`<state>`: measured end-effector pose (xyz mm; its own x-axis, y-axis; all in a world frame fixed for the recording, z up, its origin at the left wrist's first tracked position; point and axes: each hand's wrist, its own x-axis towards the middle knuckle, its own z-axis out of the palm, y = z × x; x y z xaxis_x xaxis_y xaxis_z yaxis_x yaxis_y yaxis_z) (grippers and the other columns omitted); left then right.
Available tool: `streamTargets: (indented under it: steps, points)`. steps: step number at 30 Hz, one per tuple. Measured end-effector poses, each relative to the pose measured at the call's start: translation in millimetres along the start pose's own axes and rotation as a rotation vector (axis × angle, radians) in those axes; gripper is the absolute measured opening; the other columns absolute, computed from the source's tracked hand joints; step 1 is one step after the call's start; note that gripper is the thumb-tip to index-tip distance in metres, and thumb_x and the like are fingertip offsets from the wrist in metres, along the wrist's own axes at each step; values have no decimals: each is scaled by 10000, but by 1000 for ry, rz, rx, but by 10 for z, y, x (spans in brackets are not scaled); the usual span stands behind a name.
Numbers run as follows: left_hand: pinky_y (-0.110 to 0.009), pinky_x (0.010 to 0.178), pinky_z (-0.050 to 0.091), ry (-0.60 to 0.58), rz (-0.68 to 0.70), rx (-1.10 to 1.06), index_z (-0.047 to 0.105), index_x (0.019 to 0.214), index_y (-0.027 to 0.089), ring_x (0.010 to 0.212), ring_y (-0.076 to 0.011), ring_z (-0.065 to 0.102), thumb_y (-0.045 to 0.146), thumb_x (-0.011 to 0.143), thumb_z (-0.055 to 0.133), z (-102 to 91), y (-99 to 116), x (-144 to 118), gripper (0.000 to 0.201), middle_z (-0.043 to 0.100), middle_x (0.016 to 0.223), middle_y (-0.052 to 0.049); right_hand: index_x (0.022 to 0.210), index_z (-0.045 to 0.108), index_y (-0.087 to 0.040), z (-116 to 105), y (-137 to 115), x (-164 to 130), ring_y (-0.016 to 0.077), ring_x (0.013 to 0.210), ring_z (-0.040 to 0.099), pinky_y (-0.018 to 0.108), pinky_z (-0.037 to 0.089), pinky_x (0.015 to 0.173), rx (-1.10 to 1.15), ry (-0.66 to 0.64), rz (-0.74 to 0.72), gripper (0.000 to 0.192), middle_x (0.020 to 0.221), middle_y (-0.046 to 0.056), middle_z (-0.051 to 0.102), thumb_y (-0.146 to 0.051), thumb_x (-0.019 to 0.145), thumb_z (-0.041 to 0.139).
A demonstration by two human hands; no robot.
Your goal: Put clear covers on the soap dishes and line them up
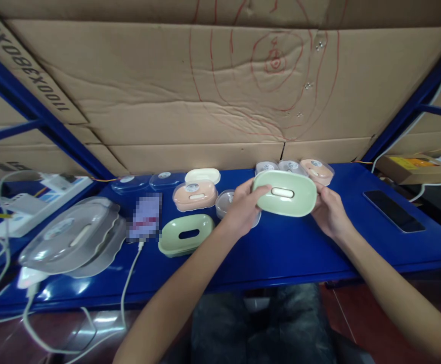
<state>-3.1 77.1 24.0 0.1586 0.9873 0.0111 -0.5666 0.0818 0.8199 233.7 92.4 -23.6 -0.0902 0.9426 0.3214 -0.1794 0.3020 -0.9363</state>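
A light-green oval soap dish (296, 205) with a pale bar in its middle slot is held above the table between both hands. My left hand (243, 206) grips its left end, thumb lying on the upper face. My right hand (330, 210) is closed around the right end, its fingers partly hidden behind the dish. Below my left hand, partly covered by it, stands a clear-lidded grey box (225, 199). To the left, another green oval piece (165, 242) with an open slot rests on the table, near a peach soap box (193, 197) under a clear lid.
Clear lids (167, 179) and a cream oval piece (203, 176) lie along the back of the blue table (281, 258). Stacked grey lidded boxes (69, 232), a cabled phone (144, 217) and a power strip (59, 197) are left. A dark phone (395, 210) lies right.
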Motion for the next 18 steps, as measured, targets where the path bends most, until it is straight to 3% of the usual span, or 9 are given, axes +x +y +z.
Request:
streamTargets:
  steps: [4,8,12,18]
  points:
    - [-397,1051,606,141,122,-151,804,1163,159,1181,-306,782,200,848,895,-80,296,62,330,844,1071,-98,1108,759,-231,102,47,10,254,840,809,411,695,707,-206,17,-77,407,1033,86,831,-616,981,804]
    - [-423,1167,593,246,288,-277,777,1256,195,1394,-302,713,233,986,751,-229,588,133,274,839,1245,-104,1284,738,-244,368,-17,17,274,1037,791,485,681,948,-632,-165,-325,421,1222,99,805,-531,988,825]
    - [-441,1127,618,311,360,-322,754,1290,245,1397,-293,708,268,1005,700,-353,709,160,291,830,1285,-93,1385,687,-242,728,-109,228,300,1197,751,527,632,1071,-792,-377,-510,424,1355,121,756,-504,1056,740]
    - [-435,1054,636,228,321,-377,747,1303,234,1317,-274,735,280,1020,595,-334,776,87,324,836,1212,-87,1405,690,-215,1211,40,670,370,1265,725,613,613,1084,-955,-608,-508,456,1330,165,755,-531,1077,681]
